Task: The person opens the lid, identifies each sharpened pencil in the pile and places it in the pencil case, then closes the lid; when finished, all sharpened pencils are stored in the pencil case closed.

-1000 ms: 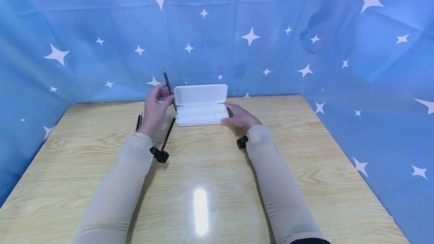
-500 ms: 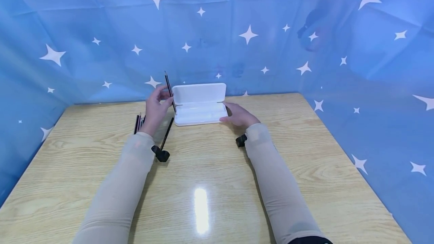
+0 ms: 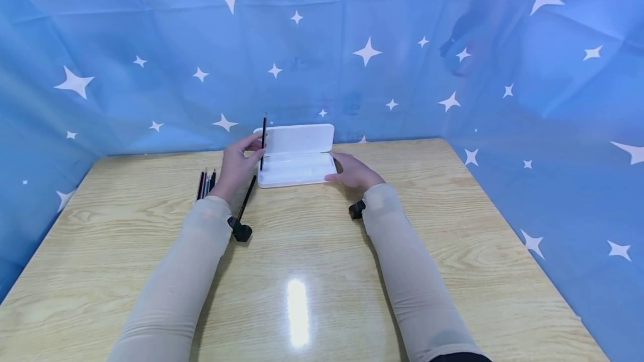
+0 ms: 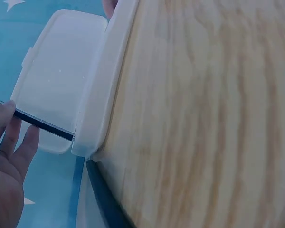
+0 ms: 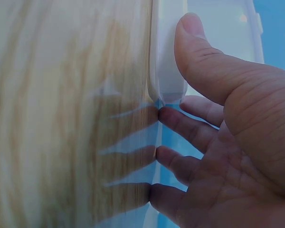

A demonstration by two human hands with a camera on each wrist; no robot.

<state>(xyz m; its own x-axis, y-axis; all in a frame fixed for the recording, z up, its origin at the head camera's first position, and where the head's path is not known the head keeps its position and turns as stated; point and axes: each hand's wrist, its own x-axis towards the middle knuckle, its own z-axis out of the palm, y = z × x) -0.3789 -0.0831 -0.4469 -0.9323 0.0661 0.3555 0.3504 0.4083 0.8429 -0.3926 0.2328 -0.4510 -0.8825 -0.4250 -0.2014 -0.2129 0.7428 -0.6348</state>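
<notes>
My left hand [image 3: 240, 163] pinches a dark pencil [image 3: 264, 138] between thumb and fingers. The pencil stands nearly upright, its lower end at the left part of an open white pencil case [image 3: 297, 175]. In the left wrist view the pencil [image 4: 45, 127] slants down to the case's rim [image 4: 102, 95]. At the case's right end, my right hand [image 3: 356, 172] holds it. The right wrist view has that thumb lying along the case's front wall [image 5: 168, 57], with the fingers [image 5: 194, 130] at its end and on the table. The case's lid [image 3: 300, 139] stands raised at the back.
One dark pencil [image 3: 247, 199] lies on the wooden table [image 3: 322, 250], just left of the case, partly behind the left wrist camera [image 3: 240, 230]. Several more pencils [image 3: 203, 184] lie left of the left forearm. A blue star-patterned cloth [image 3: 322, 49] hangs behind the table.
My left hand has shifted right with the pencil, which has turned from leaning left to nearly upright over the case's left end. My right hand stays on the case.
</notes>
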